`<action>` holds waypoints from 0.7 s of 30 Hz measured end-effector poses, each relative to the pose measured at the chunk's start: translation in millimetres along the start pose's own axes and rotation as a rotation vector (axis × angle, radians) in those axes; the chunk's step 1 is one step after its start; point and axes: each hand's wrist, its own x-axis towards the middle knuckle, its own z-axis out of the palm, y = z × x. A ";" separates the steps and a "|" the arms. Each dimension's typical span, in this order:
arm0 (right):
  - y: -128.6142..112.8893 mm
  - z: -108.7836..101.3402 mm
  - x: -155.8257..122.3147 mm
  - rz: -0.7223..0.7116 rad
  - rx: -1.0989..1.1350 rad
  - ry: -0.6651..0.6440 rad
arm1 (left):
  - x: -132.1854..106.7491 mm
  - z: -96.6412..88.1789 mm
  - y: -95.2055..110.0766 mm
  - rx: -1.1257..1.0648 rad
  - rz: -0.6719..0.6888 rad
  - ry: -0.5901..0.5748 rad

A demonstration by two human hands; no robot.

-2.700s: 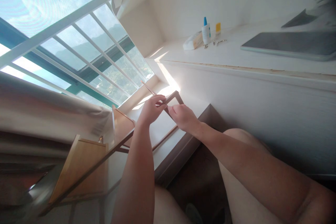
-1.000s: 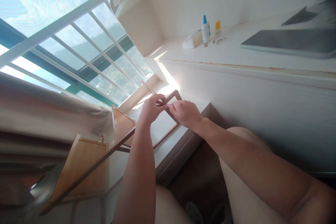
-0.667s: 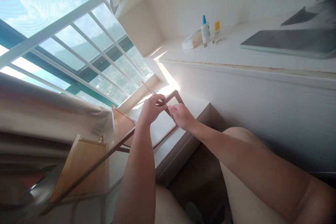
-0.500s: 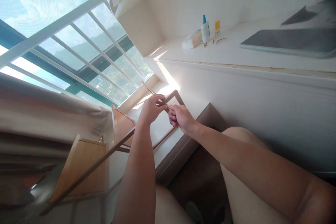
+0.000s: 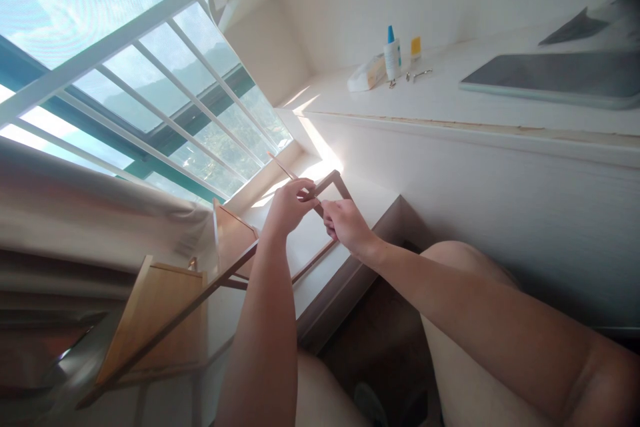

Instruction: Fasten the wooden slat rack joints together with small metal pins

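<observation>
A long, narrow brown wooden frame runs diagonally from the lower left up to a corner near my hands. My left hand is closed around the frame close to that corner, its thumb and fingers pinching the bar. A thin pale strip sticks out past the left fingers towards the window. My right hand is closed in a fist right beside the left fingertips. A small shiny bit shows at its fingertips against the bar, but the rest is hidden in the fist.
On the white ledge stand a glue bottle with a blue cap, a white packet, a yellow-topped small container, small metal parts and a tablet. A wooden panel stands lower left, by a curtain.
My right hand has turned slightly at the bar and its fingers have shifted a little. My left hand and the frame stay in place.
</observation>
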 end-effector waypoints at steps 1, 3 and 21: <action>0.4 -1.3 1.3 -0.016 -0.060 0.015 | 0.1 0.2 -0.3 -0.002 -0.002 0.001; 0.9 -4.7 4.0 -0.056 -0.183 0.035 | 0.2 0.5 -0.8 -0.008 -0.004 0.003; -22.5 -23.3 5.9 -0.380 -1.264 0.072 | -1.2 -0.9 2.1 0.016 -0.023 0.001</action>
